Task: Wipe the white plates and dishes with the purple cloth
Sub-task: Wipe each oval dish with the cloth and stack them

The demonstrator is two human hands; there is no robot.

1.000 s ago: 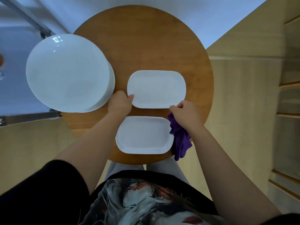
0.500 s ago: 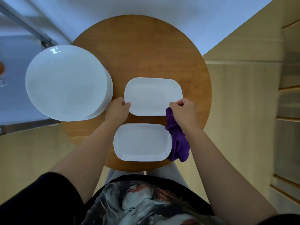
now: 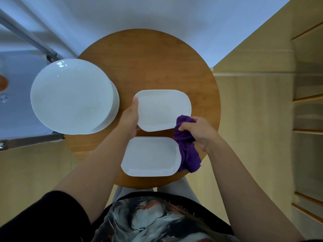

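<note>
Item: far dish (image 3: 163, 110), white, oblong, held at its left edge by the left hand (image 3: 130, 116), thumb laid along the rim and the other fingers hidden under it; whether the dish is lifted off the round worktop (image 3: 157, 67) or resting on it cannot be told. Item: cloth (image 3: 187, 145), purple, bunched in the right hand (image 3: 201, 131), whose fingers are curled round it; its upper end is laid on the dish's near right corner, its tail hung beside the near dish (image 3: 152, 156) and past the worktop edge. Item: plate stack (image 3: 73, 96), white, round, at the worktop's left, overhanging the edge. Hazards, as judged: the far dish is gripped at one edge only, so a hard stroke at the opposite corner could tip or slide it out of the grip; glazed surfaces are likely slippery; the near dish sits close to the front edge and could be nudged off by a forearm or dragged by the trailing cloth; the overhanging stack could be knocked by the left elbow. Markings: no brand, label or legible writing is visible on any item
</note>
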